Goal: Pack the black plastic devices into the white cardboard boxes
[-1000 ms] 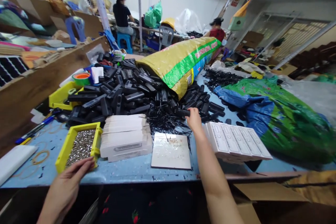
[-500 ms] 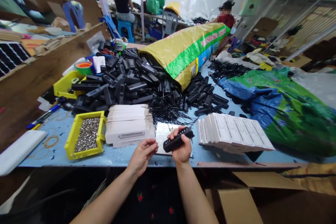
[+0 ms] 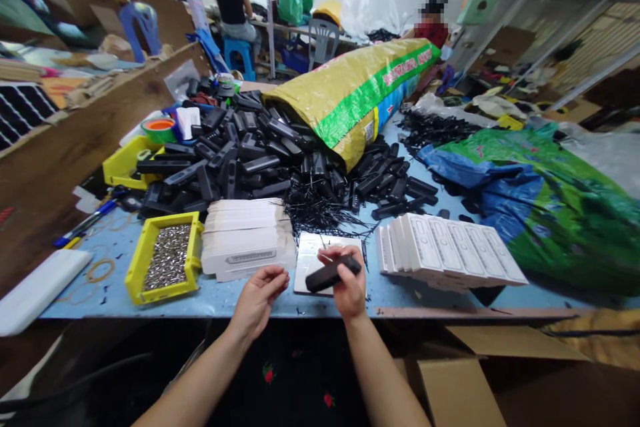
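Observation:
My right hand (image 3: 349, 287) is closed around a long black plastic housing (image 3: 333, 273), its smooth side towards me. It holds the piece above a white square plate (image 3: 306, 263). To its left, my left hand (image 3: 263, 297) is pinched closed, thumb against fingertips, apart from the housing. Whatever may be between those fingers is too small to make out. Beyond the hands lie a tangle of thin black strips (image 3: 320, 210) and a big heap of similar black housings (image 3: 240, 153).
A yellow bin (image 3: 133, 273) of small metal parts stands left, beside folded white boxes (image 3: 245, 240). More printed white boxes (image 3: 450, 250) lie right. A yellow-green sack (image 3: 345, 93) rests on the heap; a green-blue bag (image 3: 560, 213) is at right. Two people sit farther back.
The housing has been turned in my right hand, so its row of small marks no longer shows. My left hand has shifted left and slightly down, away from it.

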Available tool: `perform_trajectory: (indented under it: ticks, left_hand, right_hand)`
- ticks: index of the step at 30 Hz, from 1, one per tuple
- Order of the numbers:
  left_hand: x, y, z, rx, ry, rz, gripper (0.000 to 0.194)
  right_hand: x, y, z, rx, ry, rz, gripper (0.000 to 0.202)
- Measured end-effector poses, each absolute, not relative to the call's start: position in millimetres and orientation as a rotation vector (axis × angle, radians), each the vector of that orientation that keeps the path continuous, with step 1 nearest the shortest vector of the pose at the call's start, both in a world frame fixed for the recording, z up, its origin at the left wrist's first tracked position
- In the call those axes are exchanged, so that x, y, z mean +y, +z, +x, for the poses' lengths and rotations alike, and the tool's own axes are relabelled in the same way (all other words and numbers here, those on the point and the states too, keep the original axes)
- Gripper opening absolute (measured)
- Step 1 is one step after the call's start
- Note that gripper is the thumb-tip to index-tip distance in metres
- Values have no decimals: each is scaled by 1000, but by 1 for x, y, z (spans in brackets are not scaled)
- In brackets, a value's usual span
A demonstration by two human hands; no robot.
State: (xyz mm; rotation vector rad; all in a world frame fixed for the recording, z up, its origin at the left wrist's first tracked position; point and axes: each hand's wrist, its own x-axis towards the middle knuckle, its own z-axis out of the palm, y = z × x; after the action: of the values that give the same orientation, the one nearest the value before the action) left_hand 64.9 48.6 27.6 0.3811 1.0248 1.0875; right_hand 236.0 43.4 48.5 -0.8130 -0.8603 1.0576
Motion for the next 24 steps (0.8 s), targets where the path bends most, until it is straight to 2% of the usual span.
perform_trajectory:
  ticks: [5, 15, 18, 20, 22, 24]
  left_hand:
    - [38, 30, 82, 924, 1064, 353, 39]
    - [28, 12, 91, 1034, 1198, 691, 34]
    - [37, -1, 68, 1230, 1191, 1203, 28]
    - [51, -8, 40, 1432, 1121, 1746, 36]
    - [67, -14, 12, 1616, 909, 2183, 42]
    - [80, -17, -9, 1677, 660, 2438, 42]
  right_hand:
    - [62, 63, 201, -301, 1009, -762, 21]
    - [66, 51, 200, -151, 997, -848, 21]
    - [55, 43, 208, -333, 905, -857, 15]
    - [48, 34, 218, -697, 812, -888, 11]
    - [47, 23, 230, -1085, 788, -950, 9]
    - [53, 12, 243, -1182, 845, -1027, 10]
